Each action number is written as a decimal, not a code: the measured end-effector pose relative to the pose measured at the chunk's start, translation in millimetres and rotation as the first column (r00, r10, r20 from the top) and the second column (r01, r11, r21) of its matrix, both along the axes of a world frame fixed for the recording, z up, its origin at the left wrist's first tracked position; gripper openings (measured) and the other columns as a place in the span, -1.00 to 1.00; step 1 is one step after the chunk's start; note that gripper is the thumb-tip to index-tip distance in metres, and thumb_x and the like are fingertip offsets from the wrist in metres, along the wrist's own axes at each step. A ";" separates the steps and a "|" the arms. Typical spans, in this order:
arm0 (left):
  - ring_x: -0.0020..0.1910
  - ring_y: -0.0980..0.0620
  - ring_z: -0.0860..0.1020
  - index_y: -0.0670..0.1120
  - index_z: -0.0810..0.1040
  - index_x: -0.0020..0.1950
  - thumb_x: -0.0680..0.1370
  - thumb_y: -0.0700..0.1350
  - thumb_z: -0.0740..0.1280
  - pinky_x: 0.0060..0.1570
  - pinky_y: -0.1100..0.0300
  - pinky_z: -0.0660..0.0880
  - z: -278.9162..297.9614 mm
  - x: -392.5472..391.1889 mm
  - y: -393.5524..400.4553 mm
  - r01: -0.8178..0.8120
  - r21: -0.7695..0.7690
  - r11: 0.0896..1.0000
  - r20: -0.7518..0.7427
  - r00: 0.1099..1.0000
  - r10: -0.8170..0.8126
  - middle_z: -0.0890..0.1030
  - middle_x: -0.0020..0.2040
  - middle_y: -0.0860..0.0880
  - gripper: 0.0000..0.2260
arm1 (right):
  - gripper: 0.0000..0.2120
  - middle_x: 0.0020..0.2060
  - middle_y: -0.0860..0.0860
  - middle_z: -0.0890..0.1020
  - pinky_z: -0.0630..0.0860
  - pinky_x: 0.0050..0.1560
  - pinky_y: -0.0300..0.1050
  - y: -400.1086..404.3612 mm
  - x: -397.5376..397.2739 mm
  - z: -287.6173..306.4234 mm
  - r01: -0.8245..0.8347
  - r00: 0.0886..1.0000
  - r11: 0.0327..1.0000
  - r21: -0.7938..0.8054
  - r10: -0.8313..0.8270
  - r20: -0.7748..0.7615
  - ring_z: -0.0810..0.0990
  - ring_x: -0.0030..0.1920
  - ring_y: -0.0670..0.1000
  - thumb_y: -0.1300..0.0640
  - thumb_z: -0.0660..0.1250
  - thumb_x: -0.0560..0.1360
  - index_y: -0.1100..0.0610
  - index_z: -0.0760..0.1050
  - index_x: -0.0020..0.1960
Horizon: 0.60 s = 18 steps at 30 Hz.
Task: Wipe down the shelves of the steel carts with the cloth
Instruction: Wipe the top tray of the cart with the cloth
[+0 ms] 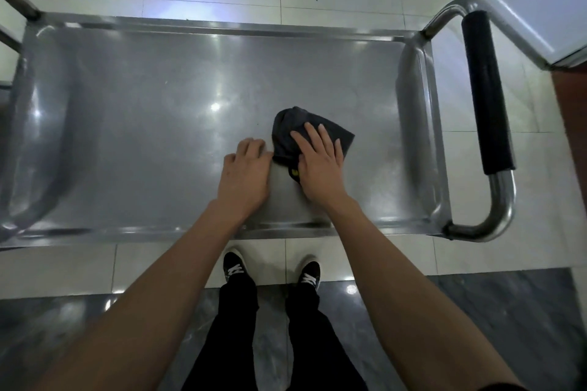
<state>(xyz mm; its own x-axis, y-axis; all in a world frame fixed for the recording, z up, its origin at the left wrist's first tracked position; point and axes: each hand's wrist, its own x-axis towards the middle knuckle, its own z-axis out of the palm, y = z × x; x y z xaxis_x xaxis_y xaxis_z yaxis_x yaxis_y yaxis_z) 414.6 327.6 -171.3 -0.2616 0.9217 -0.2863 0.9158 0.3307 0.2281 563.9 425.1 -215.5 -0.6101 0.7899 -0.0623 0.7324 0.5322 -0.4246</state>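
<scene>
Now pressing cloth [313, 133] flat under right hand [320, 165] for wiping shelf [143, 111]; left hand [244, 171] empty, fingers curled, bracing.

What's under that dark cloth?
The dark cloth lies on the steel cart shelf, pressed flat by the right hand. Whatever else might sit beneath is covered.

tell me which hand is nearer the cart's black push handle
Right. The right hand lies flat on the dark cloth, on the side toward the push handle; the left hand rests farther away, left of the cloth.
</scene>
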 end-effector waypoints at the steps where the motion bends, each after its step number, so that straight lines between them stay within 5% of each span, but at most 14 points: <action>1: 0.47 -0.17 0.25 -0.13 0.48 0.38 0.51 -0.19 0.36 0.32 -0.12 0.37 1.2 8.8 -2.5 -0.004 0.002 1.000 0.004 1.000 0.004 0.35 0.44 -0.13 -0.57 | -0.50 0.59 -0.01 0.18 -0.08 0.58 0.20 3.2 11.0 -0.8 -0.006 1.000 1.000 0.001 0.006 0.004 -0.01 0.61 0.07 0.14 0.17 0.62 -0.09 0.27 0.54; 18: 0.53 -0.21 0.12 0.07 0.39 0.48 0.56 -0.02 0.37 0.31 -0.30 0.40 8.6 57.4 -11.0 -0.233 -0.114 0.966 -0.048 0.972 0.229 0.25 0.53 -0.10 -0.52 | -0.50 0.61 -0.05 0.09 -0.23 0.56 0.12 59.7 197.1 2.7 0.299 0.948 0.954 -0.012 -0.295 0.117 -0.09 0.61 0.00 0.13 0.10 0.65 -0.11 0.18 0.57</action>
